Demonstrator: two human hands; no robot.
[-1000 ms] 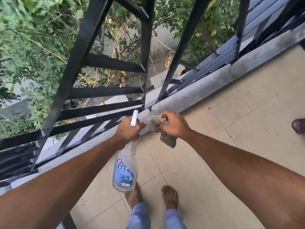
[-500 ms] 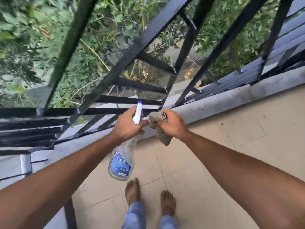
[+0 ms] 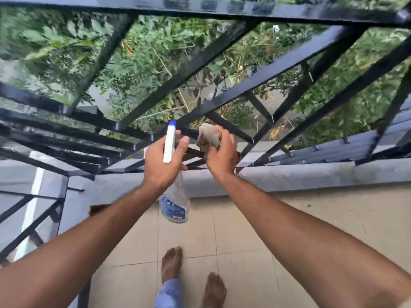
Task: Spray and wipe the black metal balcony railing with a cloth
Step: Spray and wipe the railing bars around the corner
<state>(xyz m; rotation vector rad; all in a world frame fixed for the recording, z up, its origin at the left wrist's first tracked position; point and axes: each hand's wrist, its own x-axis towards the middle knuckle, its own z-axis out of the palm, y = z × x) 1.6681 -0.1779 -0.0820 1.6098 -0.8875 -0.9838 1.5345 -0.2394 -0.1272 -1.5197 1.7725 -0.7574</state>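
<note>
Head view, looking down over both forearms toward the balcony edge. Left hand (image 3: 162, 167) grasps a clear spray bottle (image 3: 176, 196) at the neck, fingers curled round it, thumb lying up beside the white spray head (image 3: 169, 145), whose blue tip points up and away toward the bars. Bottle body hangs below the hand, tilted, with a blue label (image 3: 172, 210) facing the camera; liquid level not readable. Right hand (image 3: 222, 158) grips a bunched grey-brown cloth (image 3: 208, 136), fingers wrapped over its top, the wad raised just above the knuckles. Cloth sits right at the lower bars of the black metal railing (image 3: 278, 65), in front of one slanted bar; whether it actually touches the metal cannot be told, since the hand covers that spot. The two hands are close together, side by side, not touching, bottle on the left and cloth on the right. Railing: glossy black square-section bars, a broad top rail across the upper edge of the view, uprights fanning out from it, short crossbars low down; it turns a corner at the left. It stands on a grey concrete kerb (image 3: 311, 176) that runs across the view behind the hands. Beige tiled floor (image 3: 244, 230) below, two bare feet (image 3: 171, 263) on it, a blue trouser leg (image 3: 170, 294) over the left one. Green foliage (image 3: 155, 52) beyond the bars, blurred at upper left
</note>
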